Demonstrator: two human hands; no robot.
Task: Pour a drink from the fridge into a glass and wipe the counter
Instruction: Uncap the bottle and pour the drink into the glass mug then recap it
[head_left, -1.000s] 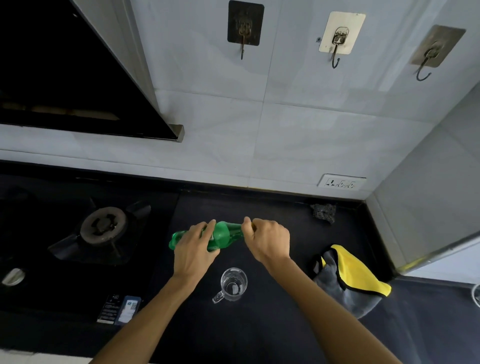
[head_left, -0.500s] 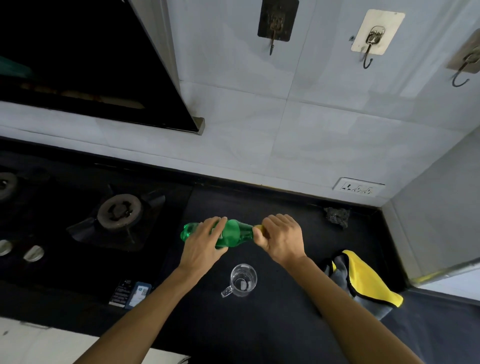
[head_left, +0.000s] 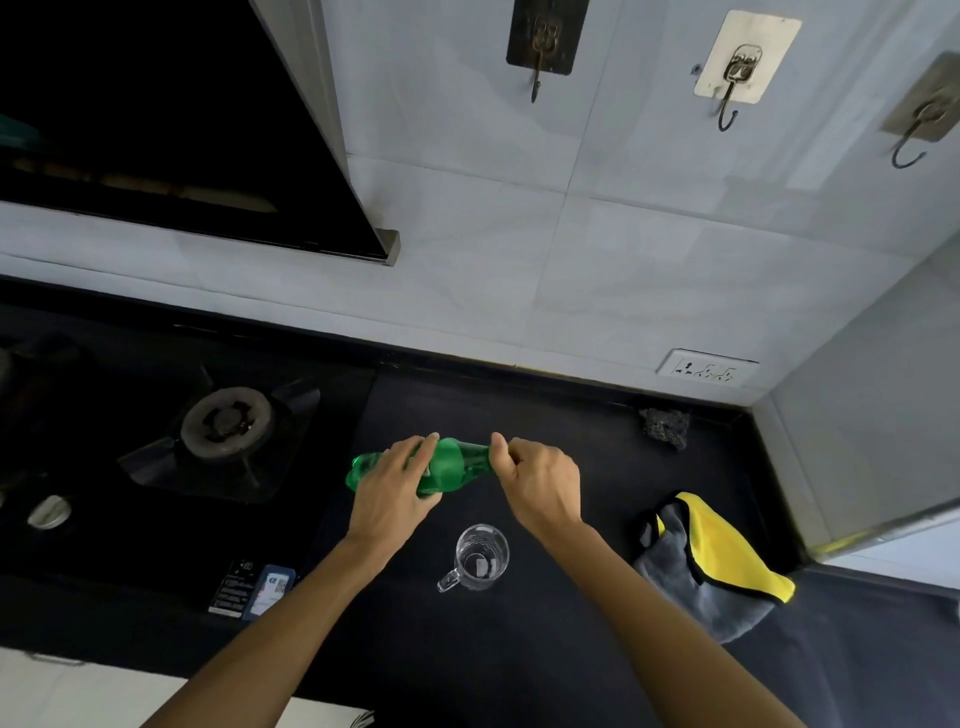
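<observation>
left hand (head_left: 395, 493) wrapped round green plastic bottle (head_left: 457, 467) body, right hand (head_left: 540, 480) pinching its neck end, clear glass mug (head_left: 480, 556) just below on black counter (head_left: 519, 649)

The black counter (head_left: 519, 649) carries a glass mug (head_left: 480, 557), cloth (head_left: 711, 561) and scrubber (head_left: 666, 427).

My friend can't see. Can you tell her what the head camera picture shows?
The left hand and right hand hold a green bottle sideways over a black counter, the right at its neck end. A glass stands nearer the person; a cloth lies right of it.
</observation>
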